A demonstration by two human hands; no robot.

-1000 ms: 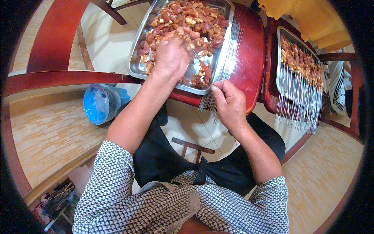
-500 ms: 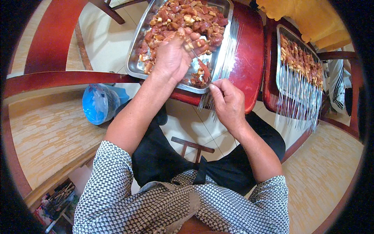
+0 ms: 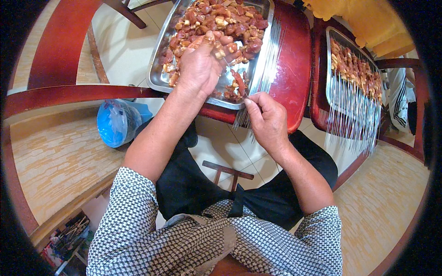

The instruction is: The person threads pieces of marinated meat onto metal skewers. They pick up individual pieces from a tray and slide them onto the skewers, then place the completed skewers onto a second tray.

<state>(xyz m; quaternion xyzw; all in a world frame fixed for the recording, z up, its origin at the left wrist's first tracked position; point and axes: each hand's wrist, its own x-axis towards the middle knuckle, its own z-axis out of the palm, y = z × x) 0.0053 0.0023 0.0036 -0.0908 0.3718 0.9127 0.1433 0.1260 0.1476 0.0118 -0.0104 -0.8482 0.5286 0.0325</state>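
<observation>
Threading diced meat (image 3: pixel 230 16) onto a metal skewer (image 3: pixel 246 94) appears to be the step in hand.

Left hand (image 3: pixel 198 66): over the metal tray (image 3: pixel 155 69), fingers curled around meat pieces.
Right hand (image 3: pixel 267 117): thumb and forefinger pinching the skewer at the tray's near right corner.
Diced meat: heaped toward the tray's far edge.
Loose skewers (image 3: pixel 273 53): along the tray's right edge, on a red chair seat (image 3: pixel 294 69).
Filled skewers (image 3: pixel 357 69): in a second tray (image 3: pixel 328 73), bare ends past its near edge.

Next move seemingly calls for a steady right pinch while the left presses meat along.
</observation>
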